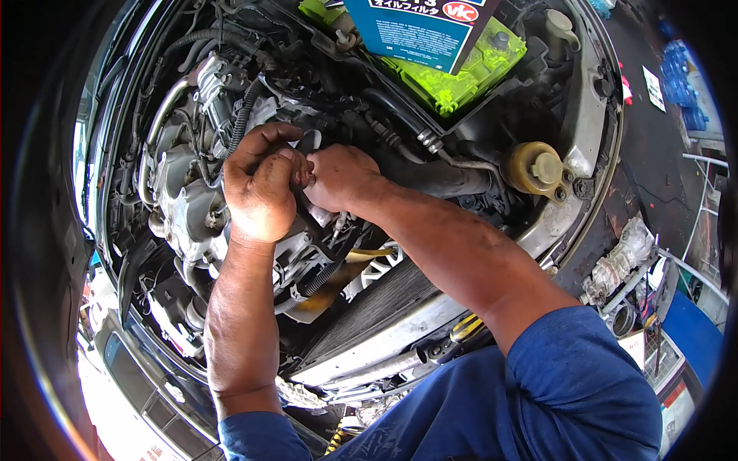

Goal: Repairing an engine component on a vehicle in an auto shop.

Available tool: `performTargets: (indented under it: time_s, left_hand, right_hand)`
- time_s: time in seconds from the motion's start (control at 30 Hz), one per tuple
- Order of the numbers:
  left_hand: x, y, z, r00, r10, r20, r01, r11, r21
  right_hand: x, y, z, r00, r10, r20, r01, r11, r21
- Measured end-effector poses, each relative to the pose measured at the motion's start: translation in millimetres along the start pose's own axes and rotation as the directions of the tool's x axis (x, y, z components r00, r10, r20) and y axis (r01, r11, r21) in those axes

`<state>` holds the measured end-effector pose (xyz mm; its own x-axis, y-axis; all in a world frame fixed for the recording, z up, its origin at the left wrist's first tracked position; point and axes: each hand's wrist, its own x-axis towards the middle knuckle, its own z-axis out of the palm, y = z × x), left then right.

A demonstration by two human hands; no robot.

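Both hands meet over the engine (184, 196) in an open engine bay. My left hand (261, 184) is closed, with its fingers curled and the thumb against them. Close beside it, my right hand (342, 178) is closed too, its knuckles towards the far side. A small rounded, silvery and dark part (309, 141) shows just beyond the fingertips; I cannot tell whether either hand holds it. What lies inside the fingers is hidden. A ribbed black hose (244, 115) runs on the far side of my left hand.
A blue box (419, 38) rests on a lime-green battery (461, 81) at the far side. To the right are a yellowed fluid reservoir (532, 169) and the metal front frame (588, 115). The radiator (377, 303) lies nearer me, and a yellow-and-black handle (467, 328) sits by the front edge.
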<state>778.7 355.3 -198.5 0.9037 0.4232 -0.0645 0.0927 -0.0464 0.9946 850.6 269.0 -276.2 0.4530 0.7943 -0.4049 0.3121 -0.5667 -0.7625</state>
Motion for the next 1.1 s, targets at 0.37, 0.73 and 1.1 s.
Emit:
performTargets:
  time_s: [0.37,0.73,1.1]
  left_hand:
    - [10,-1,1,0.999,-0.034,-0.006,0.034,0.999,0.016]
    - [-1,-11,-25,0.991,0.127,-0.033,-0.108,0.93,0.353]
    - [-52,8,-2,0.971,-0.104,-0.214,0.143,0.975,0.172]
  right_hand:
    - [1,1,-3,1.0,0.003,0.006,-0.003,1.0,0.019]
    - [-1,-4,7,0.996,-0.065,-0.055,0.06,0.993,-0.099]
    - [-24,22,-38,0.943,-0.121,-0.309,0.05,0.972,-0.229]
